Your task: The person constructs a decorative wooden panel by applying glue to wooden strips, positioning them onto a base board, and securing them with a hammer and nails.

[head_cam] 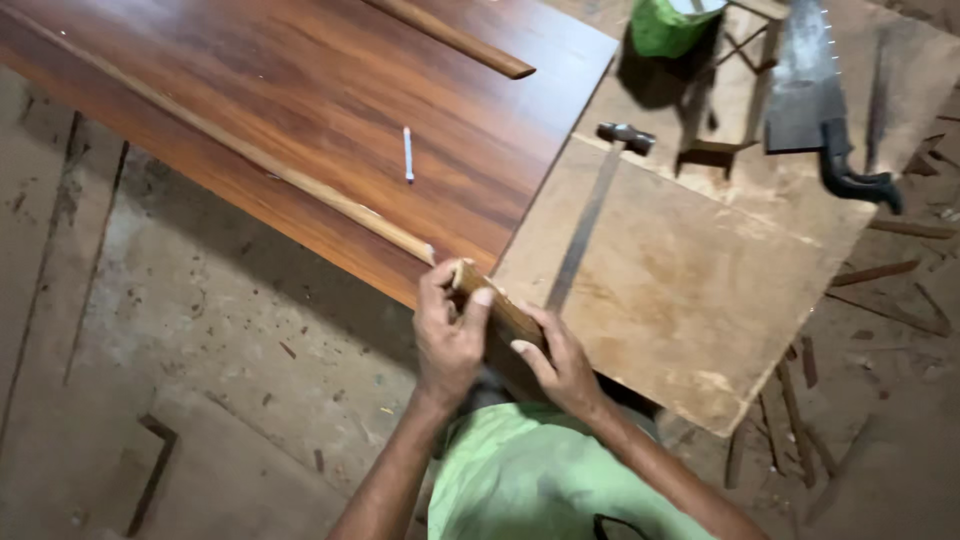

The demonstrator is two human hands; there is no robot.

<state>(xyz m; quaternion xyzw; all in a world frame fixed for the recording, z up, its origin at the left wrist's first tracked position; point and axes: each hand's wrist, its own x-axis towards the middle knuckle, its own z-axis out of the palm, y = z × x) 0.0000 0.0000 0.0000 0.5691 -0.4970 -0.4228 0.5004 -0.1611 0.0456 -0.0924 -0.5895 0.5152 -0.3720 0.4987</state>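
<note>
We've got the left hand (447, 330) pinched on the near end of the wooden strip (497, 305), at the dark board's (330, 90) edge, just short of the edging (300, 185). The right hand (562, 362) clamps it lower down. We'd judge it best to line the ends up squarely before pressing. Hammer (600, 200) and saw (815, 90) lie well apart on the bench (690, 290).

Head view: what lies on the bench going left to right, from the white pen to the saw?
Small white pen on the dark red-brown veneered board → dark-headed hammer with long flat handle on the pale plywood sheet → handsaw with grey blade and black handle.
</note>
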